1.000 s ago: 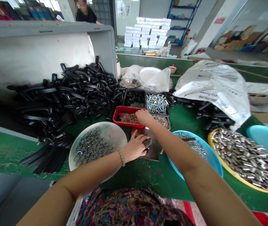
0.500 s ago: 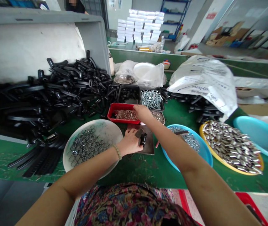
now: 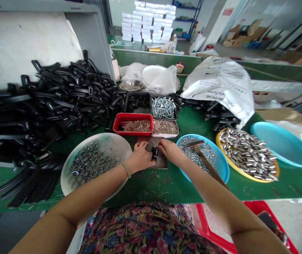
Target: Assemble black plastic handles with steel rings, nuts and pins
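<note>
My left hand (image 3: 141,157), with a beaded bracelet at the wrist, grips a small black part (image 3: 155,153) over a flat metal plate (image 3: 162,163). Close against the right side of that part, my right hand (image 3: 170,150) has its thumb and fingertips pinched together; whatever they hold is too small to make out. Just behind the hands are a red tray (image 3: 116,127) of copper-coloured pins and a white tray (image 3: 177,132) of small metal pieces. A hammer (image 3: 206,163) lies across the blue basin (image 3: 226,173) of small metal parts, right of my right hand.
A white basin (image 3: 125,141) of metal rings stands at left. Black handles (image 3: 79,88) fill a grey crate (image 3: 98,28). Behind the red tray, a black tray (image 3: 127,103) adjoins one of screws (image 3: 164,107). A yellow basin (image 3: 268,181) of metal sleeves and a plastic bag (image 3: 219,81) are at right.
My right hand has moved from the red tray's right end back toward me, to the black part in my left hand. The view has shifted, and more of the hammer shows.
</note>
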`<state>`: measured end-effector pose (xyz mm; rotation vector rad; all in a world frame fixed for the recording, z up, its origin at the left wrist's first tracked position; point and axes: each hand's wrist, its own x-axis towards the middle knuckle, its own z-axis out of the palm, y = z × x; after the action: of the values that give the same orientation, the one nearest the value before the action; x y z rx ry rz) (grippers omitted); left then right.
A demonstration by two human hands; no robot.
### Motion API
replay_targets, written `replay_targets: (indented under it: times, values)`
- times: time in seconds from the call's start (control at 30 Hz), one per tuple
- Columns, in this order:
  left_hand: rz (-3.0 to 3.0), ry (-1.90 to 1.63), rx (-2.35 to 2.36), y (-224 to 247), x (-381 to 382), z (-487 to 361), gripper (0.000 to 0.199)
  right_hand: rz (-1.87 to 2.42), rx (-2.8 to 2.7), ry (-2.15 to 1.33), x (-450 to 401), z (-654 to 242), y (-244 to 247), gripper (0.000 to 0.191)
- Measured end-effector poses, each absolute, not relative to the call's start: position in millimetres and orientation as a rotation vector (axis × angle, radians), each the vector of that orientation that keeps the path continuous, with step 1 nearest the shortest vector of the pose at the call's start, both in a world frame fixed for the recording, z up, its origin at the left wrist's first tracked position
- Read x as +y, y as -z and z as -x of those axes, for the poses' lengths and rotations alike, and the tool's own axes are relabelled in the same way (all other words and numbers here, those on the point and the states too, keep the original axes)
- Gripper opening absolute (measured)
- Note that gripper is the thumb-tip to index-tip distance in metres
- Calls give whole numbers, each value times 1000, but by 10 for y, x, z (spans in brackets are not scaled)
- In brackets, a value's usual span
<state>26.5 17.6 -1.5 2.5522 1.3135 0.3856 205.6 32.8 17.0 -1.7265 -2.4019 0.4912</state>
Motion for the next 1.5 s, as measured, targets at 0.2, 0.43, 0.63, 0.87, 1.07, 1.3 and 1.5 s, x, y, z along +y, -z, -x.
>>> replay_targets:
  times: [0.2, 0.43, 0.63, 0.87, 1.07, 1.3, 1.5]
  values:
    - [-2530, -390, 1320, 14, 173, -265, 48, 1596, -2607, -343, 206, -1947, -215, 22]
    - [-2547, -408, 1299, 44, 185, -247, 49, 2373, -2066, 256, -131, -2833, -212, 47]
    - [-2523, -412, 1306, 66, 196, -241, 47, 2537, -1928, -65, -329, -3024, -189, 37]
    - [-2465, -454, 1342, 92, 201, -243, 49, 1905, -2068, -536, -391, -2121, -624, 33]
    - [-2497, -426, 1320, 68, 179, -244, 46, 2060, -2118, -573, -292, -2148, -592, 32]
    - [-2198, -516, 1097, -33, 302, -291, 46, 2569, -1791, -34, -502, -2972, -220, 41]
    - [-749, -591, 796, -457, 435, -318, 40, 2706, -1575, 23, -383, -3915, -239, 39]
